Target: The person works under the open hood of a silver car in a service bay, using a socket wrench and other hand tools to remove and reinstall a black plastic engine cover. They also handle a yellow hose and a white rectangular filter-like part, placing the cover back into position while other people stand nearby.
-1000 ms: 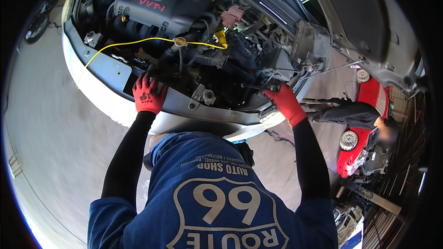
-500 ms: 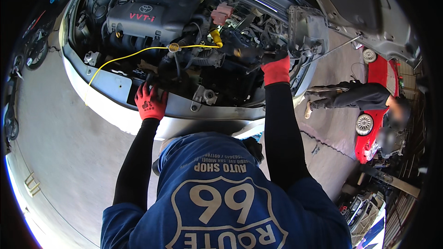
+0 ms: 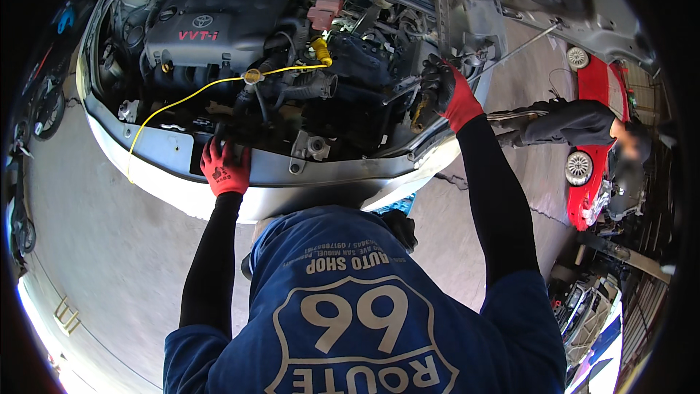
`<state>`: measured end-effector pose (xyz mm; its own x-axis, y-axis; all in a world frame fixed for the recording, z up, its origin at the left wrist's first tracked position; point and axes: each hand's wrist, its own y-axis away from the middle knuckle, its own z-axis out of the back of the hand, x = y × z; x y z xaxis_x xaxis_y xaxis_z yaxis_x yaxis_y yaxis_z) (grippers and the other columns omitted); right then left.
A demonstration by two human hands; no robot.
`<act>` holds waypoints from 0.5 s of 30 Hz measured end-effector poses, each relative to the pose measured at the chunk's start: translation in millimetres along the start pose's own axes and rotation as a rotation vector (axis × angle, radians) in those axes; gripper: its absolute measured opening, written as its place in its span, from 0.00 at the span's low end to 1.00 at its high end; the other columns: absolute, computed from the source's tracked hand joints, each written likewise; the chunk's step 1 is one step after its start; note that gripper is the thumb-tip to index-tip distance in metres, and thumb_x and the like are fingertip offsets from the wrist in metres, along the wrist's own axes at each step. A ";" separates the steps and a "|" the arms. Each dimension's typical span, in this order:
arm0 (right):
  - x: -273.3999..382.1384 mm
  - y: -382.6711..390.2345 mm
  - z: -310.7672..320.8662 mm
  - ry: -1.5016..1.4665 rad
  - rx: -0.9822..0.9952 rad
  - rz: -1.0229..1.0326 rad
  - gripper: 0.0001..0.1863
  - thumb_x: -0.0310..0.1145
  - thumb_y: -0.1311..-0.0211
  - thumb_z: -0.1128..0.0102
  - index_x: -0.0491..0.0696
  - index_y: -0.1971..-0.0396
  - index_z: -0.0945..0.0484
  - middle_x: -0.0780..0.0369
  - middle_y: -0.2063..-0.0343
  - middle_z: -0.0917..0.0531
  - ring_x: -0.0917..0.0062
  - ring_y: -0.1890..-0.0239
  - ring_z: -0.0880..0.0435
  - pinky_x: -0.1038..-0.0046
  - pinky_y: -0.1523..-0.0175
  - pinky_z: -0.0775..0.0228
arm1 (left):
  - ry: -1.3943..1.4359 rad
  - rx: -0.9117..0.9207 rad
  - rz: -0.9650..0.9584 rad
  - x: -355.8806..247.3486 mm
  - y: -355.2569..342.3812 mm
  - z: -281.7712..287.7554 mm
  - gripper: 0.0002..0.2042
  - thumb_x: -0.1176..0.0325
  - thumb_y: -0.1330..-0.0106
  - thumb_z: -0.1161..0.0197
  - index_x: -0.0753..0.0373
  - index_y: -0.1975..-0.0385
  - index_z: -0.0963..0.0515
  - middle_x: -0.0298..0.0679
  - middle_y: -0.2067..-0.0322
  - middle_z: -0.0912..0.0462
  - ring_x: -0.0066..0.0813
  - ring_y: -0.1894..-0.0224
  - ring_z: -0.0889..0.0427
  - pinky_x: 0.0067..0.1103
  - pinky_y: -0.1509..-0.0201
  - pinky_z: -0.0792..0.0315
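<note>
My left hand (image 3: 224, 169), in a red glove with dark fingertips, rests on the front panel (image 3: 271, 168) of an open engine bay. Its fingers are apart and reach over the panel's inner edge. At the bay's right side, my right hand (image 3: 453, 95), gloved in red and black, is closed around a dark tool with a yellowish-brown part (image 3: 421, 113). A thin metal shaft (image 3: 399, 93) sticks out leftward from the grip; the tool's exact kind is unclear. A yellow cord (image 3: 189, 90) runs from a yellow fitting (image 3: 321, 52) across the engine and over the front edge.
A dark engine cover (image 3: 211, 28) and a reddish block (image 3: 325, 12) lie in the bay. The raised hood (image 3: 605, 29) stands on a prop rod (image 3: 521, 47) at right. Beyond are a person (image 3: 576, 122) and a red car (image 3: 596, 102). Motorcycles (image 3: 49, 106) line the left.
My right hand has swung right and slightly toward me, drawing the tool from over the engine parts to the bay's right edge. My left hand stays on the panel. The whole view has shifted slightly.
</note>
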<state>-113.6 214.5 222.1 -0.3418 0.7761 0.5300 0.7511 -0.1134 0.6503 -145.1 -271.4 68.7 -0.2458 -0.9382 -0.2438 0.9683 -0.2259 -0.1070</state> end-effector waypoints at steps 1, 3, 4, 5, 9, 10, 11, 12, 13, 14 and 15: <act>-1.8 0.6 4.6 -0.004 0.114 0.009 0.13 0.42 0.25 0.52 0.54 0.71 0.30 0.74 0.83 0.34 0.88 0.83 0.35 0.82 0.78 0.44 | 0.072 -0.147 -0.024 -10.0 -3.4 7.2 0.28 0.47 0.39 0.35 0.55 0.42 0.25 0.49 0.39 0.30 0.52 0.33 0.37 0.46 0.32 0.43; -14.9 -4.1 3.7 -0.078 0.116 0.069 0.13 0.42 0.24 0.52 0.54 0.70 0.30 0.74 0.83 0.33 0.88 0.82 0.34 0.81 0.77 0.43 | 0.144 -0.246 0.016 -41.5 -15.1 29.2 0.29 0.49 0.40 0.33 0.56 0.41 0.26 0.51 0.39 0.30 0.52 0.34 0.36 0.46 0.32 0.43; -25.7 -6.5 -0.5 -0.008 0.109 0.228 0.13 0.40 0.24 0.51 0.54 0.72 0.31 0.74 0.83 0.33 0.88 0.82 0.33 0.81 0.77 0.42 | 0.365 -0.320 -0.161 -64.4 -24.8 42.2 0.31 0.52 0.40 0.31 0.60 0.40 0.28 0.53 0.41 0.29 0.54 0.35 0.35 0.46 0.32 0.42; -36.6 -10.9 -8.6 -0.072 0.137 0.252 0.12 0.40 0.24 0.52 0.54 0.71 0.31 0.73 0.83 0.33 0.86 0.82 0.33 0.80 0.77 0.41 | 0.547 -0.232 -0.216 -97.0 -34.7 51.7 0.30 0.54 0.40 0.31 0.64 0.41 0.27 0.52 0.44 0.25 0.53 0.37 0.32 0.42 0.33 0.41; -76.8 -26.7 -54.3 -0.201 -0.030 0.465 0.16 0.45 0.25 0.53 0.48 0.64 0.24 0.63 0.71 0.19 0.72 0.71 0.19 0.69 0.66 0.25 | 0.941 0.415 -0.507 -206.2 -84.2 97.0 0.24 0.50 0.32 0.40 0.66 0.50 0.23 0.52 0.49 0.20 0.49 0.45 0.22 0.33 0.39 0.30; -81.2 -30.3 -62.4 -0.214 -0.091 0.513 0.17 0.46 0.26 0.53 0.48 0.63 0.24 0.62 0.70 0.18 0.70 0.70 0.17 0.67 0.64 0.23 | 0.740 0.380 -0.740 -224.8 -96.2 104.6 0.20 0.53 0.30 0.43 0.66 0.53 0.22 0.51 0.54 0.18 0.49 0.49 0.18 0.33 0.48 0.24; -83.2 -33.2 -67.5 -0.225 -0.157 0.530 0.16 0.47 0.26 0.53 0.50 0.64 0.25 0.64 0.73 0.21 0.71 0.72 0.20 0.67 0.66 0.25 | 0.757 0.624 -0.589 -236.1 -108.4 110.7 0.19 0.54 0.30 0.44 0.66 0.54 0.22 0.50 0.56 0.17 0.47 0.53 0.17 0.32 0.53 0.23; -82.3 -34.9 -68.3 -0.259 -0.181 0.528 0.16 0.48 0.26 0.52 0.51 0.64 0.25 0.64 0.74 0.22 0.71 0.72 0.20 0.66 0.66 0.26 | 0.781 0.837 -0.440 -245.6 -119.9 113.7 0.18 0.55 0.29 0.45 0.65 0.54 0.22 0.49 0.59 0.17 0.44 0.57 0.16 0.31 0.58 0.22; -80.9 -38.3 -68.1 -0.293 -0.204 0.527 0.16 0.49 0.26 0.52 0.52 0.65 0.25 0.65 0.75 0.23 0.71 0.72 0.21 0.65 0.66 0.26 | 0.799 1.045 -0.279 -251.5 -128.4 114.3 0.17 0.57 0.28 0.46 0.65 0.54 0.22 0.47 0.62 0.16 0.42 0.61 0.14 0.30 0.63 0.21; -76.1 -39.6 -62.5 -0.349 -0.188 0.510 0.17 0.49 0.27 0.51 0.51 0.64 0.25 0.64 0.74 0.21 0.70 0.71 0.20 0.64 0.64 0.25 | 0.844 1.064 -0.231 -255.0 -133.4 112.2 0.16 0.58 0.28 0.47 0.64 0.55 0.22 0.44 0.65 0.16 0.36 0.65 0.15 0.27 0.66 0.22; -72.8 -39.4 -53.8 -0.427 -0.103 0.496 0.18 0.50 0.27 0.51 0.50 0.64 0.24 0.63 0.73 0.20 0.69 0.70 0.19 0.63 0.63 0.24 | 0.892 1.085 -0.182 -258.4 -134.6 107.1 0.15 0.59 0.28 0.48 0.62 0.55 0.21 0.40 0.68 0.16 0.31 0.70 0.16 0.24 0.70 0.23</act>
<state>-148.8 129.1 187.2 0.3009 0.7917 0.5317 0.6967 -0.5632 0.4443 -207.0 -26.6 249.4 0.0802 -0.4889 -0.8686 0.3733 -0.7933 0.4810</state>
